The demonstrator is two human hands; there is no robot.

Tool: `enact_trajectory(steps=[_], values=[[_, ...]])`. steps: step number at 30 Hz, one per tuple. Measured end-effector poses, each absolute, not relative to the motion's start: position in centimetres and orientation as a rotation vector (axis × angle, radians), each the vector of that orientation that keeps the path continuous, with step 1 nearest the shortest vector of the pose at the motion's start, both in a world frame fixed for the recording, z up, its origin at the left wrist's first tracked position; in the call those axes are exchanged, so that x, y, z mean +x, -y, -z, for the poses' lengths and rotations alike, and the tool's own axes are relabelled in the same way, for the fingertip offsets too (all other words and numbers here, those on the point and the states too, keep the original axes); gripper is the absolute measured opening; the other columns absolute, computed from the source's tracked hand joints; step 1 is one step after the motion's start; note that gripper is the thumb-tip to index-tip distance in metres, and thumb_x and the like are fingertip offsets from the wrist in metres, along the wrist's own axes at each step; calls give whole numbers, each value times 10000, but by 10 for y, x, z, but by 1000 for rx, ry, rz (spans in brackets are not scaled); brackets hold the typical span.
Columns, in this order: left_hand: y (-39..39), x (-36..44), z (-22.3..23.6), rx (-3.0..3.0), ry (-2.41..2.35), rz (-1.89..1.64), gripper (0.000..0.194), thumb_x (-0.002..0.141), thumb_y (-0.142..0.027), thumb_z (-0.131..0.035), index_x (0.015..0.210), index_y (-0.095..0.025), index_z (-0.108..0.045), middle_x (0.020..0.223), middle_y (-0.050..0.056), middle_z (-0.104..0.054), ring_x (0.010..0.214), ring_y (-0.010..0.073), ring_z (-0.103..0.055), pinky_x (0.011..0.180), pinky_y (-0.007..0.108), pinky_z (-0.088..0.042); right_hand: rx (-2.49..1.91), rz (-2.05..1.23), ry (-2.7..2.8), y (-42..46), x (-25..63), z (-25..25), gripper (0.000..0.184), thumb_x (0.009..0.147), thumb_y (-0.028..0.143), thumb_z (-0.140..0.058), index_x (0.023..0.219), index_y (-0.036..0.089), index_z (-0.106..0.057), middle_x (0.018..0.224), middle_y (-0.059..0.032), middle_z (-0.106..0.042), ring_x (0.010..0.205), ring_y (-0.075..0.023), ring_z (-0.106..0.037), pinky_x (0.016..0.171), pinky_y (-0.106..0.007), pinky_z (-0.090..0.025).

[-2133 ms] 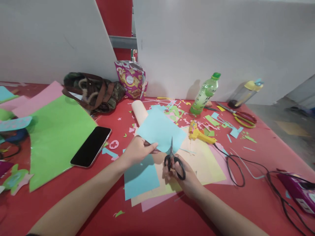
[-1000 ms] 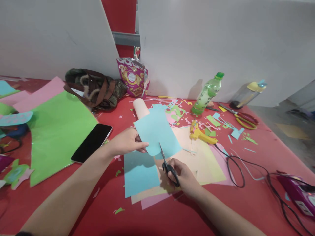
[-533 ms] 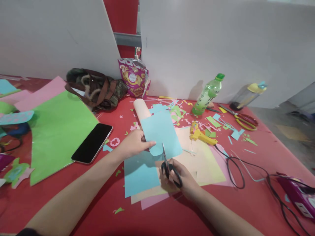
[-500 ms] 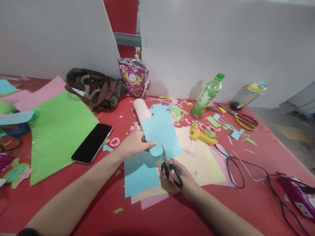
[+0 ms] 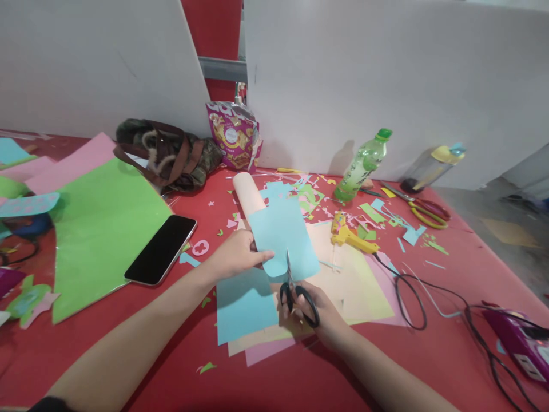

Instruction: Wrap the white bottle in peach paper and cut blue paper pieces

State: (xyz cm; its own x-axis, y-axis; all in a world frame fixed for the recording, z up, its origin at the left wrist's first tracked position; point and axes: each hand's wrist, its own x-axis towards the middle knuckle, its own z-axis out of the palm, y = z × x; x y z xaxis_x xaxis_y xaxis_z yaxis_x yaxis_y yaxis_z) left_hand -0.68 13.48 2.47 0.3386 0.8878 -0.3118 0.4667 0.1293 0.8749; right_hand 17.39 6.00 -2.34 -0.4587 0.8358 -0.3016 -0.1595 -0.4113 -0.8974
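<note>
My left hand [image 5: 242,252] pinches the left edge of a light blue sheet of paper [image 5: 285,229], thumb on top. In my right hand [image 5: 319,306] is a pair of black-handled scissors [image 5: 290,283], their blades pointing away from me at a cut in the sheet's near edge. The sheet's lower left corner is rounded. Beneath it lie another blue sheet [image 5: 246,312] and a stack of peach, yellow and pink paper [image 5: 360,286]. A rolled peach sheet [image 5: 247,193] touches the far left side of the held paper.
On the red table [image 5: 167,366] lie a phone [image 5: 160,250], a green sheet [image 5: 103,229], a yellow glue gun [image 5: 351,237] with its cord, paper scraps, larger scissors [image 5: 420,209] and a purple power strip [image 5: 518,337]. A green bottle [image 5: 364,166], snack bag [image 5: 234,137] and camouflage bag [image 5: 175,154] stand behind.
The held blue sheet and my left hand have shifted slightly right and toward me. The scissor handles have spread a little wider.
</note>
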Motion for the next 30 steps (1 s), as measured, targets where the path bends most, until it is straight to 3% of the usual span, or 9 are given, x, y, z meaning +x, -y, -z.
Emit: enact_trajectory(steps=[9,21,30], values=[[-136,-10,-21,1409,-1201,-530,203,657,-281,-590,777,-118,-605,737,55,-673,650,174,-633,592,263,-516,-986,-1892,1106,-61,172,22,396,630,525,-591,634,145,-480,529,11,-483,488,-109,-492,499,-252,-376],[-136,-10,-23,1335,-1180,-535,185,658,-253,-595,780,-113,-604,751,59,-671,659,163,-635,605,258,-525,-1138,-1716,1296,-64,172,13,481,591,609,-553,474,166,-408,484,22,-409,424,-75,-397,416,-229,-353],[-135,-8,-23,1294,-1188,-554,181,653,-245,-609,778,-115,-607,762,55,-677,663,163,-636,591,249,-525,-1132,-1755,1197,-62,169,13,453,574,584,-590,518,168,-418,468,43,-394,410,-68,-382,413,-225,-341]])
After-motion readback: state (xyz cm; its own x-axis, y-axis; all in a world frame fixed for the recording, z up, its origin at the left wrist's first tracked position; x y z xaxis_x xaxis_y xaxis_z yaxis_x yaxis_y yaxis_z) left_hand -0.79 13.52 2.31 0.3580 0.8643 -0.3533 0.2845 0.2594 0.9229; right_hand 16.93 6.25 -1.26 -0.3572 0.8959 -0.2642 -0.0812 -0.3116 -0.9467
